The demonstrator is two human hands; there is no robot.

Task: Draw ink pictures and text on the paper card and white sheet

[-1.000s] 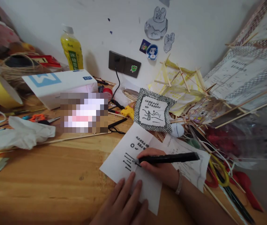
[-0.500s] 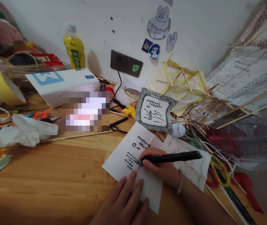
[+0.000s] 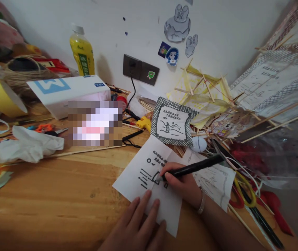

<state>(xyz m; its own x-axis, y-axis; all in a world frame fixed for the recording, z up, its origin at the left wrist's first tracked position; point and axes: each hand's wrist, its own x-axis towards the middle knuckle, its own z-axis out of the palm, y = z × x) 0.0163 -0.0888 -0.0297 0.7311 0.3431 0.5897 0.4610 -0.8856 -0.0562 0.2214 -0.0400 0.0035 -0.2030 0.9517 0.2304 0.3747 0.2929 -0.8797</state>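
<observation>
A white sheet of paper lies on the wooden table, bearing lines of black writing, a small circle and several slanted strokes. My right hand is closed round a black marker, its grey tip touching the paper at a freshly drawn outline. Flat on the lower part of the sheet rests my left hand, its fingers stretched out and spread. Just beyond the sheet is a finished-looking drawing with a dark cross-hatched border. Another drawn sheet lies partly under my right forearm.
Scissors and sticks crowd the right side. A yellow stick-and-paper frame stands behind. To the left are a blurred-out bright screen, crumpled tissue, a white box, a drink bottle and yellow tape.
The marker has shifted slightly and sits at a lower tilt. New black lines have appeared to the right of the slanted strokes. My left hand stays in place.
</observation>
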